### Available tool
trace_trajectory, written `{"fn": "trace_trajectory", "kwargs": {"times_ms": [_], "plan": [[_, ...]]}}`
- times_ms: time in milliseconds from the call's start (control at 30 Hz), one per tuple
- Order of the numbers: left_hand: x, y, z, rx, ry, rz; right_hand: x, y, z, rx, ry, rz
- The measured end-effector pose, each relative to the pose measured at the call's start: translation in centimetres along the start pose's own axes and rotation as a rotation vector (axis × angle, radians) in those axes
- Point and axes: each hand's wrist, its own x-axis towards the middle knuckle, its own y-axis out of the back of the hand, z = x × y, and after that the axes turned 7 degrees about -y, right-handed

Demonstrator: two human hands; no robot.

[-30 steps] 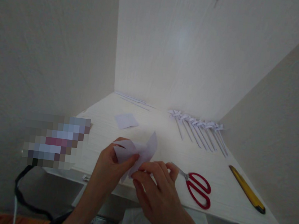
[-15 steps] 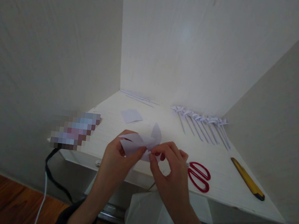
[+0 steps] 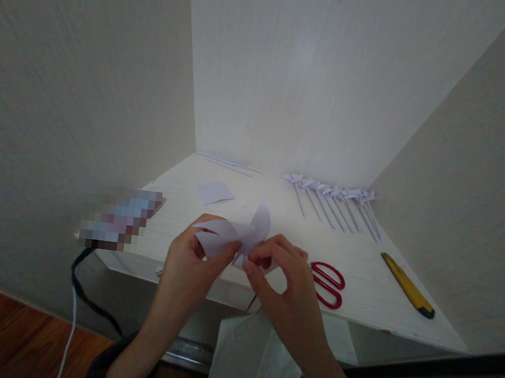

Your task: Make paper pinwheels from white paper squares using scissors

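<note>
A white paper pinwheel (image 3: pixel 224 232) with curled blades is held above the front of the white desk (image 3: pixel 175 216). My left hand (image 3: pixel 195 262) grips it from the left, thumb pressed near its middle. On the other side, my right hand (image 3: pixel 281 272) pinches its right part with thumb and index finger. The exact spot under the right fingertips is hidden. Red-handled scissors (image 3: pixel 335 297) lie just right of my right hand, their blades out of sight behind it.
Several finished paper pinwheels on sticks (image 3: pixel 330 192) lie in a row at the back right. Thin paper sticks (image 3: pixel 228 163) and a square paper sheet (image 3: pixel 215 192) are at the back left. A yellow cutter knife (image 3: pixel 406 286) rests on the right; a blurred-out flat object (image 3: pixel 122 219) lies left.
The view has shifted slightly, so the desk items appear a little further left. Both hands keep hold of the pinwheel, with only small finger movement at its middle.
</note>
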Motion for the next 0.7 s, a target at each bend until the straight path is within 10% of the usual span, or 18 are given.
{"fn": "trace_trajectory", "kwargs": {"times_ms": [700], "plan": [[-3.0,-2.5,0.6,0.548,-0.377,0.135,-1.9,1.6,0.1,0.034,-0.081,-0.052]]}}
